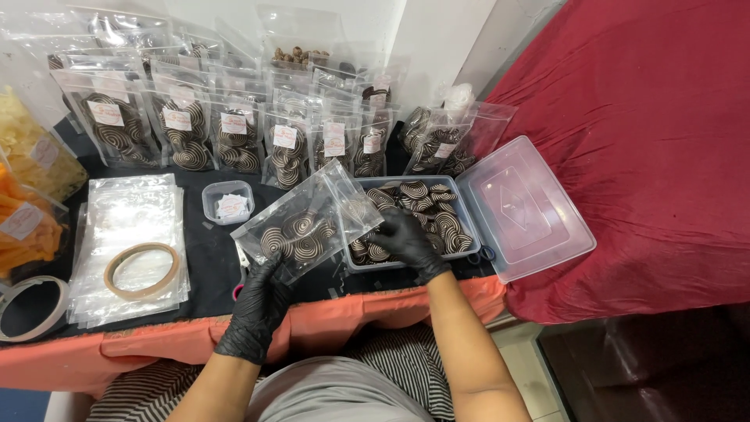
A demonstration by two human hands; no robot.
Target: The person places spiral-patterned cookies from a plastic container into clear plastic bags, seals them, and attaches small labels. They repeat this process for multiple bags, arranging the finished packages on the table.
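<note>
Hands gloved: our left hand grips the clear pouch; our right hand closes on biscuits. Keep its mouth tilted toward the tub.

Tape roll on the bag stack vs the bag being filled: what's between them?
Head view: a small clear tub holding white labels sits between the tape roll and the held bag.

Worktop: black cloth over orange edge.
Left: stack of clear bags bearing a tape ring.
Centre: small tub.
Right: cookie box, lid open.
Rear: filled pouches, upright.
</note>
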